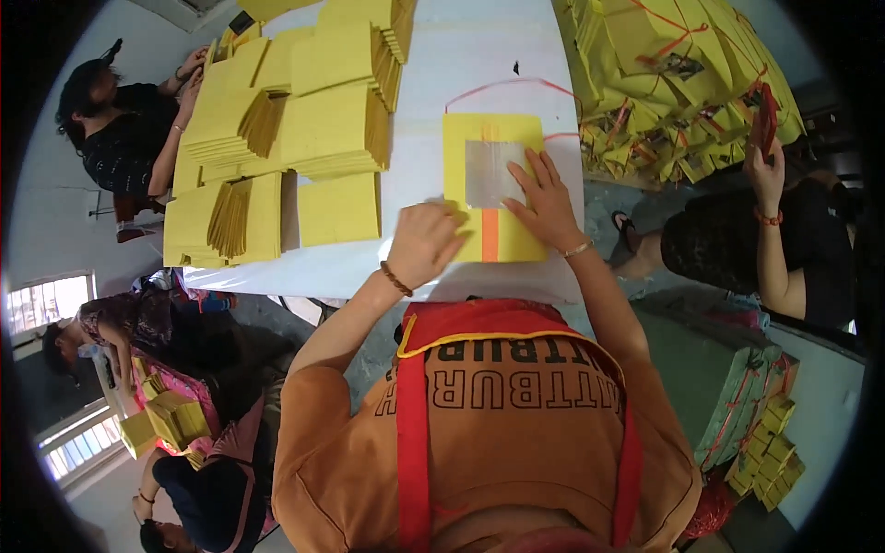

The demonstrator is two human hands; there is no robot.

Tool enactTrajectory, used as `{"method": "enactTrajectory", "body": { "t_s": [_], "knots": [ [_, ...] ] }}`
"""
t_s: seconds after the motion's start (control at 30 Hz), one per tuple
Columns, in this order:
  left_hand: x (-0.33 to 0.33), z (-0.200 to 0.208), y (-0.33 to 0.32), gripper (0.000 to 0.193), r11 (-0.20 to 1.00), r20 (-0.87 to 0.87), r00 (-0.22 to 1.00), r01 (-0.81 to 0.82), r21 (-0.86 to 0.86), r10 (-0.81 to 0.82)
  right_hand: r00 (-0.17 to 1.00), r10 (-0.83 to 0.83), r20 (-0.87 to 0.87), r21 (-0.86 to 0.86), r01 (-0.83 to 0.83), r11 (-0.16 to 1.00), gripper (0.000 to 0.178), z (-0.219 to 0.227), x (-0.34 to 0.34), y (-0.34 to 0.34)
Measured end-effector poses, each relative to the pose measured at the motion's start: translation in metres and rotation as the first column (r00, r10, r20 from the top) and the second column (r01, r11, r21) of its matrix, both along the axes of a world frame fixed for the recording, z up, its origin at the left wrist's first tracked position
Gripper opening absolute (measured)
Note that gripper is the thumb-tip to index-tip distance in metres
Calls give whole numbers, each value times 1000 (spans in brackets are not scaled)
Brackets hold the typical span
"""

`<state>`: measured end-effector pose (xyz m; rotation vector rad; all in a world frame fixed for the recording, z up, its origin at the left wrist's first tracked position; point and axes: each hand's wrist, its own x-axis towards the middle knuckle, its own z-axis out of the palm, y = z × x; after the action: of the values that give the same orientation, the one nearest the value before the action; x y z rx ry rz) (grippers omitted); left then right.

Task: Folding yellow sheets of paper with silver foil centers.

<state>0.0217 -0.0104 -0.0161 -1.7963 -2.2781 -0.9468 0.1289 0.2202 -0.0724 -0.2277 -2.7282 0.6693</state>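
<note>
On the white table in front of me lies a flat yellow paper piece point(459, 157) with a clear window patch point(489, 180) in its middle and an orange strip point(490, 238) running down it. My right hand point(549, 207) rests on its right side, fingers spread, the tips reaching the window's edge. At the lower left edge of the piece is my left hand point(424, 241), slightly blurred, its fingers curled together; whatever they may pinch is hidden. A thin red cord point(502, 83) curves across the table beyond the piece.
Stacks of folded yellow paper point(336, 129) cover the table's left side. To the right is a big heap of yellow bags point(682, 83) with red cords. Co-workers sit at the left, and a person's arm point(774, 221) is raised at the right. A green-covered stack point(691, 369) stands behind right.
</note>
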Motion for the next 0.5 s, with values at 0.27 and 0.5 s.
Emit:
{"method": "enactTrajectory", "body": {
  "t_s": [0.27, 0.5],
  "knots": [
    [23, -12, 13, 34, 972, -91, 978, 169, -161, -185, 996, 56, 71, 39, -59, 998, 43, 22, 12, 2],
    [-1, -7, 21, 12, 975, 274, 947, 198, -99, -165, 994, 110, -15, -860, -69, 505, 41, 18, 37, 9]
  ]
}}
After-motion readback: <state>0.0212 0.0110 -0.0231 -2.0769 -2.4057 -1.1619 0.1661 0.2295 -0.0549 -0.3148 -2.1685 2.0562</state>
